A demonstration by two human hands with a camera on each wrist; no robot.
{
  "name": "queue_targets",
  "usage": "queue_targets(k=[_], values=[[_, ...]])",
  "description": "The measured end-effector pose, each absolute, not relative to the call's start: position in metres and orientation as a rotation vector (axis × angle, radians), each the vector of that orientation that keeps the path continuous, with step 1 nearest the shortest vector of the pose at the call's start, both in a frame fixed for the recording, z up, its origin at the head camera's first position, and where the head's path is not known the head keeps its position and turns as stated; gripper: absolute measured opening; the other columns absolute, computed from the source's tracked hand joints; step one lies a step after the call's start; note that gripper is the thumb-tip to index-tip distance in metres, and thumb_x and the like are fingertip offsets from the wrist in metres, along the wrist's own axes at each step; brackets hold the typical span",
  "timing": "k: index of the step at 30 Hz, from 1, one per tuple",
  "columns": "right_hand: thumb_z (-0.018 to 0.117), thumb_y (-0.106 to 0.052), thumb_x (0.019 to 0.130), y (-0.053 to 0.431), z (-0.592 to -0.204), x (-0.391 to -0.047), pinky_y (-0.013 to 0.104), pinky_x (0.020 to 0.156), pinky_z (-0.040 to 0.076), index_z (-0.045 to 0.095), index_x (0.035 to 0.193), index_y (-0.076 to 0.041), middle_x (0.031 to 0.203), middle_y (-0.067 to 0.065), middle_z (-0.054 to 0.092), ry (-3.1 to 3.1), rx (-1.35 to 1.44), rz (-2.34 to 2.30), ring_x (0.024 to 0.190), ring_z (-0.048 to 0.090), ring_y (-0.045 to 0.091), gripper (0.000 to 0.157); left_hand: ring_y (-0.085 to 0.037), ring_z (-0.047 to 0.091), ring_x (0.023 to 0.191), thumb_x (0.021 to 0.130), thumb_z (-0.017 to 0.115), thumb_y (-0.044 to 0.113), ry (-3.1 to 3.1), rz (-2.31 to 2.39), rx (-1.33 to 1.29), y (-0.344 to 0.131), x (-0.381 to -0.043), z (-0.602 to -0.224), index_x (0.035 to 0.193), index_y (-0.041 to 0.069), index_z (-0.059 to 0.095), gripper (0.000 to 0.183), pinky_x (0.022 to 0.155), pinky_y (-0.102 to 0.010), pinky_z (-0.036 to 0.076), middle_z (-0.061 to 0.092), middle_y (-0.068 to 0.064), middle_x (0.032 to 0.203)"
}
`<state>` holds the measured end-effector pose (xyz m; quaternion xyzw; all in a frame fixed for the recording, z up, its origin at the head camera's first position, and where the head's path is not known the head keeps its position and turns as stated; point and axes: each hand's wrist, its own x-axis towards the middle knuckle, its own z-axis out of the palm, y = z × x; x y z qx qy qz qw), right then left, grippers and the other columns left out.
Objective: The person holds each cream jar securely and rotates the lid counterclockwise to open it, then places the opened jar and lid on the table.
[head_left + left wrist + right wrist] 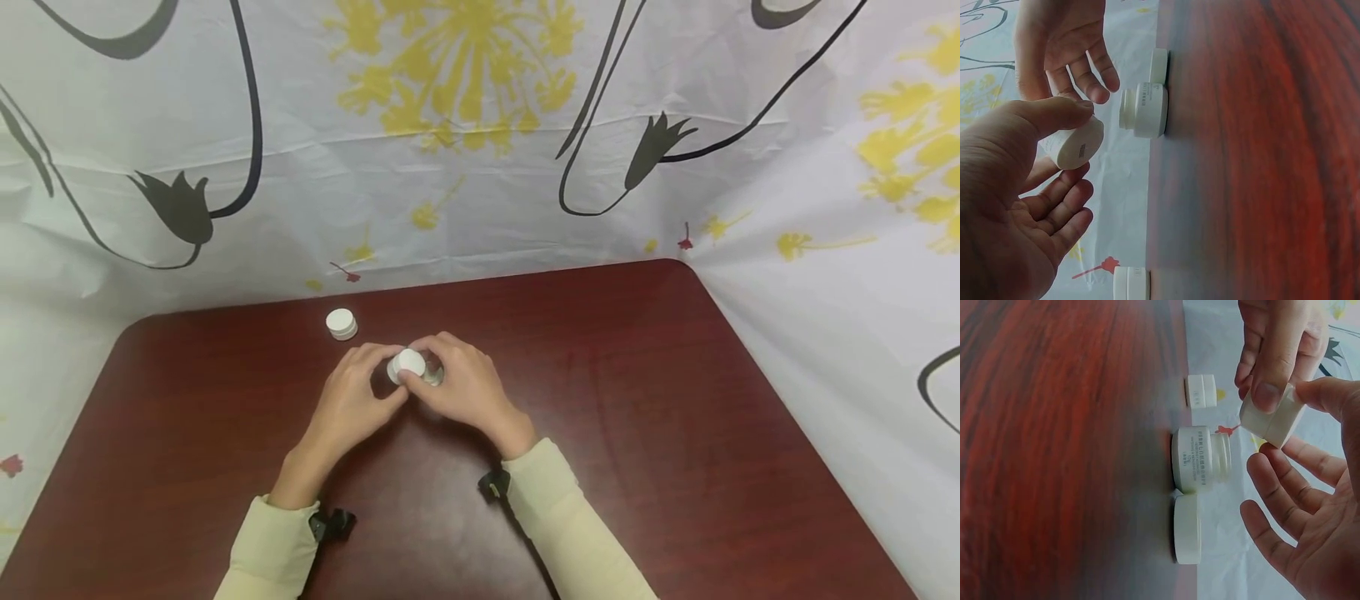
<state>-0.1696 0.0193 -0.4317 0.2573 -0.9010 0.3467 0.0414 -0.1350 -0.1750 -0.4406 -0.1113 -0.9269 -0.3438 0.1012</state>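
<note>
Grips a small white jar above the table, near the middle of the head view, clamping left-hand thumb and fingers on its body, with the other fingers loosely apart. Pinches its white cap between right-hand thumb and fingertips, with the remaining fingers spread. Has an uncapped jar upright at the centre of the right wrist view, with a loose lid just beside it, lower in that frame. Has a capped jar standing apart, left of centre in the head view. Wears pale sleeves, bottom of frame; faces a flower-printed cloth across the top.
</note>
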Motion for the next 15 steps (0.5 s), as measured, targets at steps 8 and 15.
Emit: queue_targets(k=[8,15], values=[[0.078,-0.041,0.095,0.0222,-0.4336,-0.1695,0.028,0.073,0.053,0.074,0.123,-0.020,0.098,-0.004,0.070,-2.751,0.787,1.063,0.085,0.065,0.011,0.035,-0.032,0.063,0.120,0.084,0.086,0.017,-2.740,-1.015,-0.345,-0.1729,-0.1371,-0.4416,0.130,0.008,0.071,0.049,0.102,-0.055,0.053,0.071,-0.011,0.127],[0.076,-0.052,0.093,0.0210,-0.4324,-0.1708,0.030,0.073,0.053,0.075,0.122,-0.021,0.100,-0.006,0.073,-2.739,0.733,1.035,0.084,0.067,0.009,0.042,-0.033,0.063,0.120,0.084,0.088,0.016,-2.726,-1.013,-0.362,-0.1741,-0.1383,-0.4388,0.130,0.006,0.071,0.050,0.103,-0.055,0.053,0.071,-0.012,0.127]])
